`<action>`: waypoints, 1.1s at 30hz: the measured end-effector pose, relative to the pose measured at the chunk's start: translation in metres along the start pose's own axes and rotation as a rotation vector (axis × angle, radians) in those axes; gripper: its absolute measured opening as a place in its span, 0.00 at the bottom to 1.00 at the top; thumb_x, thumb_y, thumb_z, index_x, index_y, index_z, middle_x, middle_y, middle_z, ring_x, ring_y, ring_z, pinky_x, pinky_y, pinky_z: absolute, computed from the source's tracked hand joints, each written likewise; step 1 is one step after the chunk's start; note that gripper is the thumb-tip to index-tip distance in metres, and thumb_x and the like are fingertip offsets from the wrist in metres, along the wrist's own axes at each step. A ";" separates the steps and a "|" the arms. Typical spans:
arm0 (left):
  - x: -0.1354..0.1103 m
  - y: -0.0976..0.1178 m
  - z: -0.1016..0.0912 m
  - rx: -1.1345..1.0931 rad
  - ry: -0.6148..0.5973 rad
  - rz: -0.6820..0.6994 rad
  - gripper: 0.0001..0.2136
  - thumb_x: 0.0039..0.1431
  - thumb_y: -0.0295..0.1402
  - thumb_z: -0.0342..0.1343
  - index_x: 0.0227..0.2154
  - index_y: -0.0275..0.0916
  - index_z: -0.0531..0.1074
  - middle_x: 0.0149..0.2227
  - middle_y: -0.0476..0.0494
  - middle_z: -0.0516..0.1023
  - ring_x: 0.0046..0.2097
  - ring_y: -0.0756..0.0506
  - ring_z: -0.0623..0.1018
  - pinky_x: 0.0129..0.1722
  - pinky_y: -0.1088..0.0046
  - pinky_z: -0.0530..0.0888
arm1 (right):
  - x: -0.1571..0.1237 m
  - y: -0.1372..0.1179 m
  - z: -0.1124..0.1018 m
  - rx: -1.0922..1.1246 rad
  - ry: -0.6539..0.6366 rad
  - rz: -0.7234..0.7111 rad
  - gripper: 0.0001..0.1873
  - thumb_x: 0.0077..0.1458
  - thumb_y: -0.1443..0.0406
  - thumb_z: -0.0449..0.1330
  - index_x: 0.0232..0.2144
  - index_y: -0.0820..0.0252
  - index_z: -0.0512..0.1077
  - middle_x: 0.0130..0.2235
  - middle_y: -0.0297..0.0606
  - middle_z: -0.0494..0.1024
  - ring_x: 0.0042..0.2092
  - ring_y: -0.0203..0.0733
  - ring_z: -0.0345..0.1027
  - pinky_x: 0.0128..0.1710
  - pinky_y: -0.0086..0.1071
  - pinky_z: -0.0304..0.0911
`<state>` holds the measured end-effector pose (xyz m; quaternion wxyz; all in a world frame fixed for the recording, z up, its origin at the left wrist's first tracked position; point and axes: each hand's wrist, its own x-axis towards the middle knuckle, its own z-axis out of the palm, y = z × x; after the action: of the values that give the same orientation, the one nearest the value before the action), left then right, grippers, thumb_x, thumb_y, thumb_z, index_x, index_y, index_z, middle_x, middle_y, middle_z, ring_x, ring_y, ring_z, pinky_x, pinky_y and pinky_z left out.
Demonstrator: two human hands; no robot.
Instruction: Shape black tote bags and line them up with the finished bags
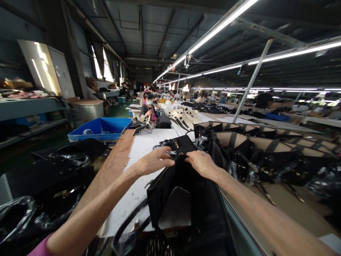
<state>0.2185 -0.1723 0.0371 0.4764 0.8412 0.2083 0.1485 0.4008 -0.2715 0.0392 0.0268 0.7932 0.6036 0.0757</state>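
A black handbag (210,209) lies on the table in front of me, its mouth open and its dark inside showing. Its far rim is under my right hand (201,163), whose fingers are closed over the edge. My left hand (156,160) is at the left end of that rim, thumb and fingers apart, close to a plastic-wrapped strap. Just beyond my hands is the black flap (183,144) with gold-coloured hardware. A pale grey panel (177,206) shows within the bag. A black handle (130,220) curves out at the lower left.
Several black bags with beige insides (255,145) stand in rows on the right. More black bags (53,181) with plastic wrap lie at left. A blue bin (102,128) sits beyond them. A person (149,110) works across the table; a slanted metal post (253,78) rises at right.
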 end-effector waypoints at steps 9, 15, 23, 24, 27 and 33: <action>-0.075 -0.015 0.036 0.240 0.300 -0.144 0.19 0.42 0.36 0.54 0.41 0.39 0.68 0.36 0.46 0.74 0.38 0.44 0.71 0.37 0.70 0.66 | -0.005 0.000 0.002 -0.006 0.068 -0.023 0.19 0.55 0.50 0.44 0.35 0.55 0.66 0.32 0.38 0.75 0.37 0.45 0.69 0.31 0.31 0.54; -0.057 -0.028 0.005 -0.055 0.132 -0.031 0.12 0.43 0.31 0.53 0.34 0.37 0.71 0.30 0.51 0.74 0.34 0.48 0.71 0.34 0.75 0.66 | -0.025 0.014 -0.002 -0.069 0.108 -0.072 0.19 0.57 0.53 0.41 0.29 0.54 0.66 0.27 0.34 0.75 0.33 0.41 0.69 0.26 0.28 0.50; -0.024 -0.053 -0.023 -0.303 -0.050 -0.020 0.17 0.39 0.28 0.58 0.37 0.36 0.72 0.31 0.50 0.75 0.35 0.49 0.71 0.38 0.76 0.66 | -0.031 0.021 0.005 0.188 0.082 -0.077 0.17 0.57 0.55 0.43 0.26 0.55 0.66 0.27 0.32 0.74 0.33 0.39 0.68 0.29 0.28 0.51; -0.021 -0.058 -0.023 -0.314 -0.036 -0.014 0.17 0.40 0.29 0.58 0.38 0.37 0.72 0.32 0.50 0.75 0.37 0.48 0.71 0.40 0.75 0.66 | -0.030 0.021 0.005 0.212 0.077 -0.087 0.17 0.57 0.56 0.43 0.26 0.56 0.66 0.27 0.32 0.74 0.34 0.39 0.68 0.29 0.28 0.51; -0.015 -0.068 -0.024 -0.289 0.043 -0.002 0.17 0.40 0.31 0.58 0.38 0.38 0.73 0.34 0.49 0.75 0.41 0.45 0.70 0.45 0.72 0.64 | -0.028 0.021 0.005 0.252 0.071 -0.100 0.17 0.57 0.56 0.44 0.26 0.56 0.67 0.27 0.34 0.74 0.33 0.39 0.67 0.30 0.28 0.52; -0.013 -0.070 -0.027 -0.244 0.067 0.033 0.18 0.41 0.35 0.59 0.39 0.40 0.72 0.38 0.49 0.75 0.46 0.43 0.69 0.48 0.69 0.62 | -0.026 0.022 0.002 0.292 0.062 -0.102 0.18 0.56 0.57 0.43 0.21 0.57 0.64 0.22 0.32 0.70 0.28 0.37 0.64 0.28 0.28 0.50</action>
<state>0.1807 -0.1268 -0.0109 0.5656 0.7748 0.1904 0.2085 0.4153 -0.3026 0.0377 -0.1038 0.7542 0.6483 0.0100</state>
